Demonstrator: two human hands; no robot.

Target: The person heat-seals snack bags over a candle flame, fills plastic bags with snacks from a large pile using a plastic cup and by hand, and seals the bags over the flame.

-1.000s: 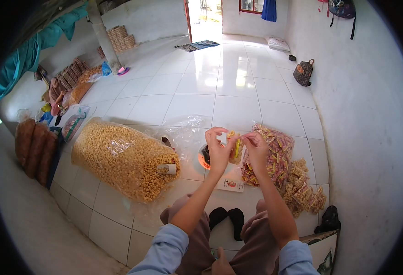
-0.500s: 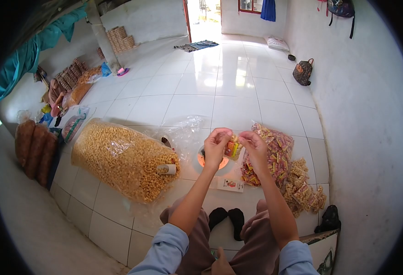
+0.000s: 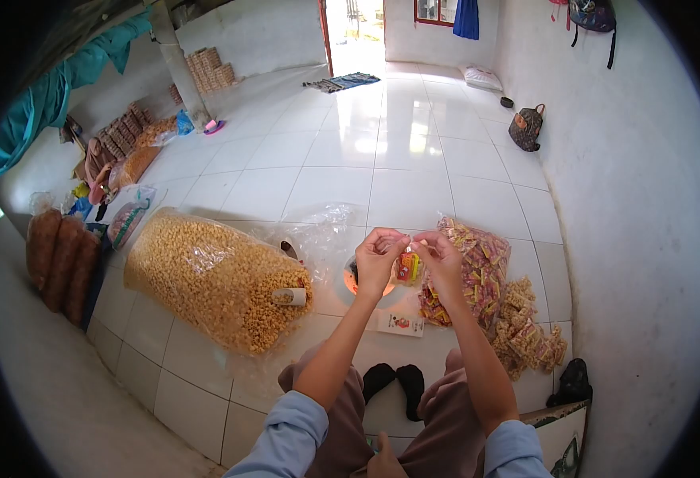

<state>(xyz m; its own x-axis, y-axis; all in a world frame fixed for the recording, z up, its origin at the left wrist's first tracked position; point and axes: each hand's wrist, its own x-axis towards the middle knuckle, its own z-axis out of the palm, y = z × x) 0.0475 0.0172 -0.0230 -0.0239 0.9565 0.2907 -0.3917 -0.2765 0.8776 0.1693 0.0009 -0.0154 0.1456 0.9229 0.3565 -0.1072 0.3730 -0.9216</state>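
Observation:
Both hands meet in front of me at the top of a small clear snack packet (image 3: pixel 407 268) with a red and yellow label. My left hand (image 3: pixel 381 253) pinches one upper corner, and my right hand (image 3: pixel 441 256) pinches the other. The packet hangs below the fingertips, its upper edge partly hidden by them. Behind my left hand is a round plate-like thing (image 3: pixel 350 280) with an orange glow, mostly covered. To the right lies a big clear bag of labelled packets (image 3: pixel 477 263). A white card (image 3: pixel 400 323) with a printed picture lies on the floor below my hands.
A large sack of yellow snack pieces (image 3: pixel 199 271) lies at left, a white scoop (image 3: pixel 289 296) at its mouth. Filled packets (image 3: pixel 525 338) are heaped at right. Crumpled clear plastic (image 3: pixel 326 227) lies ahead. Another person (image 3: pixel 97 167) sits far left near stacked goods. Tall brown bags (image 3: pixel 62 255) stand left.
My hands have drawn closer together at the packet's top, and the packet now hangs slightly lower beneath my fingers. The surrounding bags have stayed in place.

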